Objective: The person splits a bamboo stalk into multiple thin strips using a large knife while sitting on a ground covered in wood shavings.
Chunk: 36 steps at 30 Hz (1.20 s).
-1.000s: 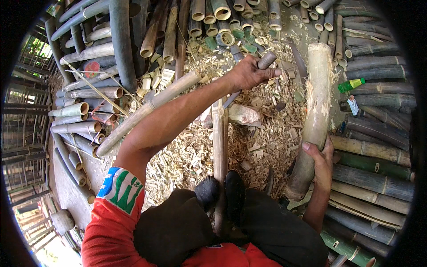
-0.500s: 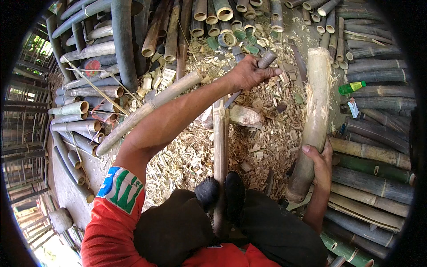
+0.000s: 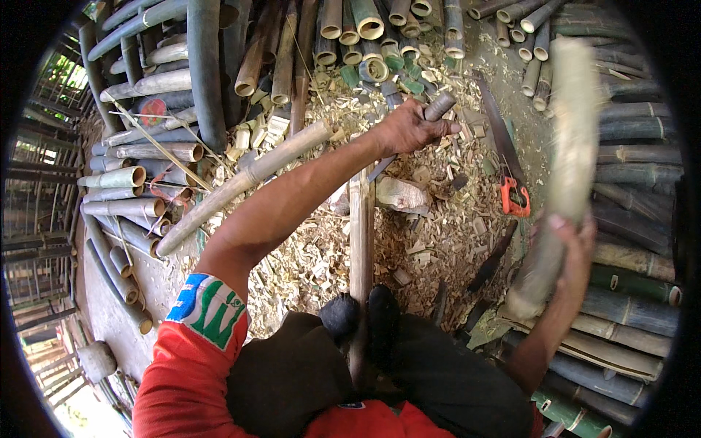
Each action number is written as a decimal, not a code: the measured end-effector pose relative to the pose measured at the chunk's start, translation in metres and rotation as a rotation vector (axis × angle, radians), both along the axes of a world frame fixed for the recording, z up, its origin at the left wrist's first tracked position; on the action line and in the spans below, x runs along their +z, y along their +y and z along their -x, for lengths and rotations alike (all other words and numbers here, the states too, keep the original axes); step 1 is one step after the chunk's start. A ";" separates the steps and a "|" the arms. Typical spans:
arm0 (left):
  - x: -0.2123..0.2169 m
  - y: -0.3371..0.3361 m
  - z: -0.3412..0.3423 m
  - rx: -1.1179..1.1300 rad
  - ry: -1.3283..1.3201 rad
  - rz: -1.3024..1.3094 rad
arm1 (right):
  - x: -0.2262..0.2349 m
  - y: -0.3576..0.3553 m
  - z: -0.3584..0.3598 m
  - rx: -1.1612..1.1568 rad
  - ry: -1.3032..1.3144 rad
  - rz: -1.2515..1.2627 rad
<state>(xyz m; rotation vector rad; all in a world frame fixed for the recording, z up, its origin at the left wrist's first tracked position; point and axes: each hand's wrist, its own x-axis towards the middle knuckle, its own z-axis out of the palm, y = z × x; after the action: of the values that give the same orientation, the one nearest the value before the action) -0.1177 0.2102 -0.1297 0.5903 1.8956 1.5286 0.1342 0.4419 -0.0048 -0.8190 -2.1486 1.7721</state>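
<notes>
My left hand is closed round the thick brownish-grey handle of a knife. Its dark blade points back toward me, beside the top of a bamboo pole that runs between my feet. Off to the right, my right hand grips the lower part of a thick, pale bamboo length, blurred by motion. The hand is partly smeared, but its thumb and fingers lie round the piece. A pale wood block lies among the chips near the blade.
A handsaw with an orange handle lies on the chip-strewn floor, left of the moving bamboo. One pale pole slants under my left forearm. Stacked bamboo lines the right side, with cut tubes at the back.
My right hand has swung the thick bamboo length to the right and slightly up, uncovering the orange-handled saw. My left hand with the knife has barely moved.
</notes>
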 end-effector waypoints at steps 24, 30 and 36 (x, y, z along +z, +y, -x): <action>-0.014 -0.011 0.020 0.059 -0.210 -0.144 | -0.019 -0.011 0.127 0.422 0.072 -0.749; -0.024 -0.021 0.032 0.083 -0.332 -0.142 | 0.073 -0.005 0.137 0.384 0.108 -0.146; -0.022 -0.001 0.026 0.109 -0.289 -0.141 | 0.082 0.030 0.163 -0.258 0.694 -0.389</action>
<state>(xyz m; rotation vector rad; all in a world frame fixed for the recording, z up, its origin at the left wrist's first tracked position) -0.1436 0.2088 -0.1515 0.3094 1.6332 1.7255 -0.0286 0.4724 0.0775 -0.2950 -1.7303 1.2037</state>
